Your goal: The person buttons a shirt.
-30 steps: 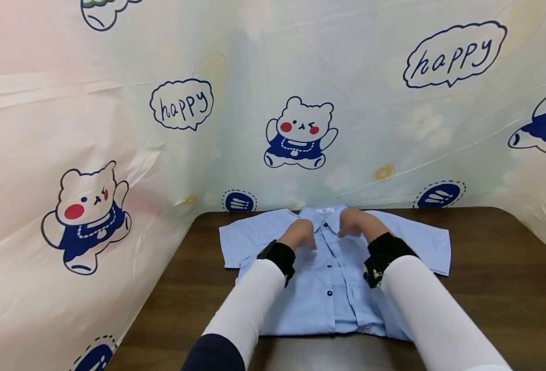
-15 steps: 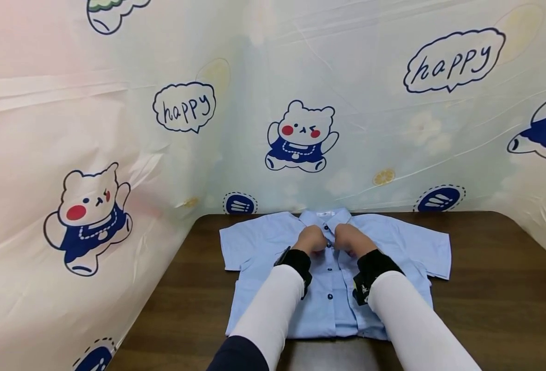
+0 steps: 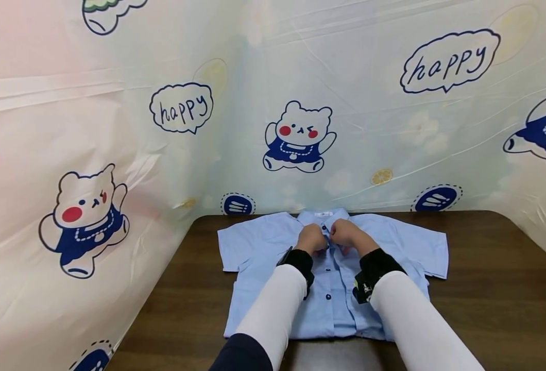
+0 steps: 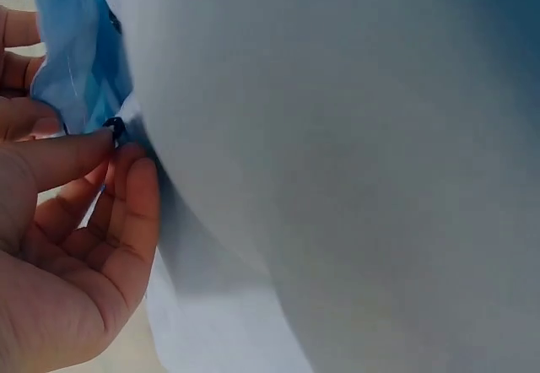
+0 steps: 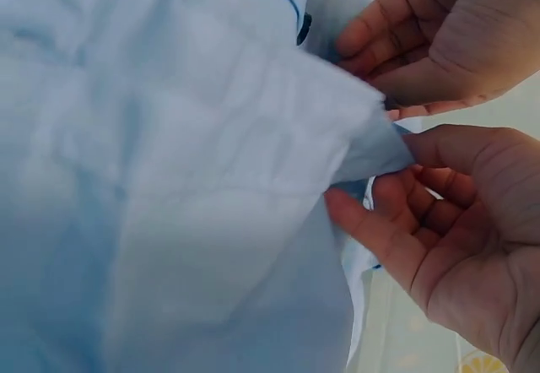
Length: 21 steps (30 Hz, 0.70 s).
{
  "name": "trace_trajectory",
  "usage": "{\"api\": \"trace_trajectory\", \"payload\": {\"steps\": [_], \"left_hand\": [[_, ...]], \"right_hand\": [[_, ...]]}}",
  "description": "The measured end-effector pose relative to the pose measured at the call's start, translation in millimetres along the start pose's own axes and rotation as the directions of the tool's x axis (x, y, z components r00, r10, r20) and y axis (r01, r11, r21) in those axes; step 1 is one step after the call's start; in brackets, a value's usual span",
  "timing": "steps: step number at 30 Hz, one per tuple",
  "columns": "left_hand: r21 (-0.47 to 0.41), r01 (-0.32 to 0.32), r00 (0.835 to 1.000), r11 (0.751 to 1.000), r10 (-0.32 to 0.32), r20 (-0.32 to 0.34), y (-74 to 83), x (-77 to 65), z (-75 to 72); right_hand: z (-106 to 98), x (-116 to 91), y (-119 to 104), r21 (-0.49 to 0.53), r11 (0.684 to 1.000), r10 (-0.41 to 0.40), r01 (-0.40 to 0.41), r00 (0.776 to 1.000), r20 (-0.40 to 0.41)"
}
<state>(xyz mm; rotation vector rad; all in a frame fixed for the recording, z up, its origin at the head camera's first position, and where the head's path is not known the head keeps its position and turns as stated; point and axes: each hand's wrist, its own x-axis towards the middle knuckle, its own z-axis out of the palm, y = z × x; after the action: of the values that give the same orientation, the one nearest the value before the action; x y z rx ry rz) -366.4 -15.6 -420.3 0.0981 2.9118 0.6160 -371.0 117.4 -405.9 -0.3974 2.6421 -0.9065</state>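
Observation:
A light blue short-sleeved shirt (image 3: 254,257) lies face up, its collar at the far side and dark buttons running down its front. Just below the collar, my left hand (image 3: 312,238) and right hand (image 3: 347,233) work close together. In the left wrist view, the thumb and fingers of my left hand (image 4: 76,255) pinch a dark button (image 4: 114,127) at the shirt's edge. My right hand (image 5: 472,221) pinches the opposite front edge (image 5: 371,149) of the shirt in the right wrist view, lifting it into a fold. The buttonhole is hidden.
Beneath the shirt is a dark brown wooden table (image 3: 500,288). A pale printed curtain (image 3: 365,67) with bears and "happy" bubbles hangs behind and beside it. Lower buttons (image 3: 328,297) show along the shirt front, between my forearms.
From either side of the collar, my hands have come together at the shirt's front and slightly lower. Over the last half second, my right hand has shifted slightly toward my left.

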Motion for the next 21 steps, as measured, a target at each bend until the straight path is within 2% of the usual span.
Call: {"api": "trace_trajectory", "payload": {"steps": [4, 6, 7, 8, 11, 14, 17, 18, 21], "left_hand": [[-0.1, 0.044, 0.998, 0.994, -0.049, -0.05, -1.9, -3.6, -3.3], [-0.259, 0.101, 0.994, 0.961, -0.107, -0.01, -3.2, -3.4, -4.9], [-0.341, 0.13, 0.991, 0.931, -0.133, 0.013, -4.1, -2.4, -4.7], [-0.424, 0.157, 0.987, 0.892, -0.155, 0.041, -4.7, -2.9, -5.2], [-0.644, 0.246, 0.969, 0.725, -0.207, 0.138, -7.2, -3.2, -4.2], [-0.731, 0.257, 0.966, 0.632, -0.187, 0.177, -10.1, -5.7, -4.7], [-0.776, 0.259, 0.966, 0.575, -0.157, 0.206, -12.9, -8.2, -7.0], [-0.783, 0.26, 0.966, 0.564, -0.152, 0.211, -13.6, -9.2, -7.8], [-0.789, 0.268, 0.963, 0.553, -0.15, 0.223, -14.6, -10.8, -10.0]], "right_hand": [[2, -2, 0, 0.049, 0.998, -0.037, 0.038, 0.999, -0.022], [3, -3, 1, 0.073, 0.996, -0.056, 0.058, 0.998, -0.033], [3, -4, 1, 0.084, 0.995, -0.06, 0.062, 0.998, -0.037], [3, -4, 0, 0.09, 0.994, -0.056, 0.059, 0.998, -0.039], [2, -5, -1, 0.101, 0.994, -0.043, 0.047, 0.998, -0.043], [2, -6, -2, 0.088, 0.996, -0.028, 0.033, 0.998, -0.048], [2, -7, -3, 0.077, 0.996, -0.032, 0.036, 0.998, -0.047], [2, -7, -3, 0.08, 0.996, -0.031, 0.034, 0.998, -0.046], [3, -7, -4, 0.091, 0.995, -0.038, 0.042, 0.998, -0.046]]}}
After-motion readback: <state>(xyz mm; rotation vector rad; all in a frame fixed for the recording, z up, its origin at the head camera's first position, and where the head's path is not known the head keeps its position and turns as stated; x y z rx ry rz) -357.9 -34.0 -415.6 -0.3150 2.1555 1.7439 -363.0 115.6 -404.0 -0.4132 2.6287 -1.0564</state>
